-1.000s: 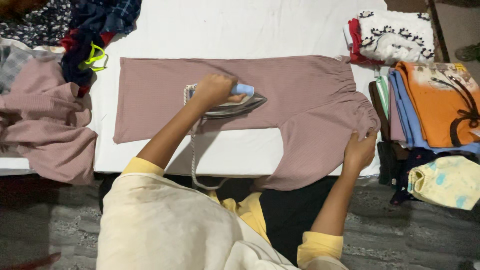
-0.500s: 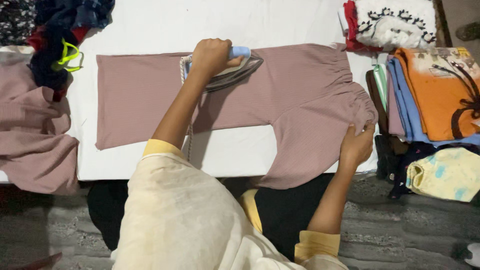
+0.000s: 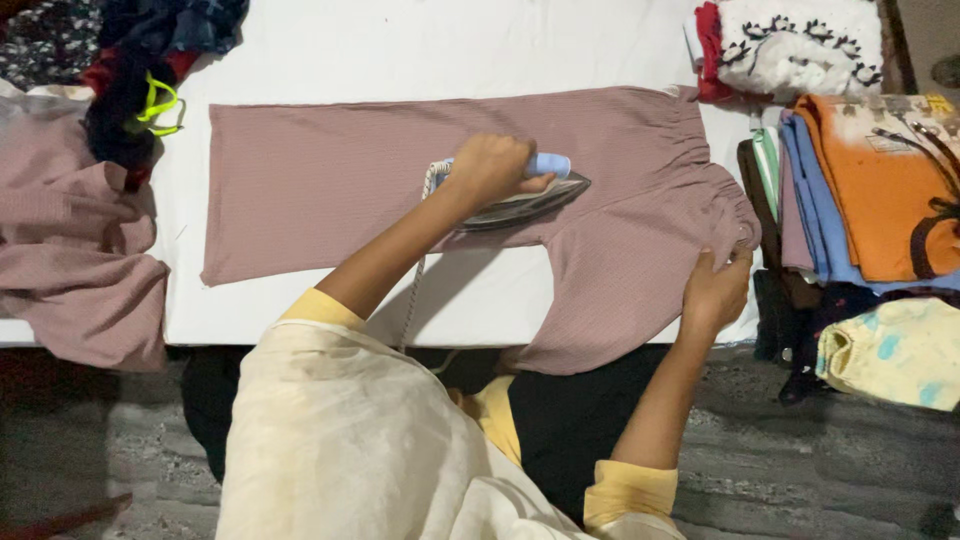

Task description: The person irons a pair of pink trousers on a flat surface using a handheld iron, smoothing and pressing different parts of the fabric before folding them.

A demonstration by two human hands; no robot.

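Mauve ribbed trousers (image 3: pixel 330 190) lie flat on a white-covered board (image 3: pixel 430 50), waist to the right. My left hand (image 3: pixel 488 168) grips the blue handle of an electric iron (image 3: pixel 530 203), which rests on the trousers near the crotch, at the near edge of the far leg. The iron's cord (image 3: pixel 412 300) runs off the board's near edge. My right hand (image 3: pixel 715 293) pinches the waistband of the near leg, which hangs over the board's edge.
Folded clothes are stacked at the right: orange (image 3: pixel 880 190) on blue, with a white patterned piece (image 3: pixel 800 40) behind. A pale yellow garment (image 3: pixel 895 350) lies lower right. At the left are a mauve heap (image 3: pixel 80 260) and dark clothes (image 3: pixel 150 70).
The iron went from the leg's near edge to its far edge, then back toward me and farther toward the waist. My right hand stays on the waistband.
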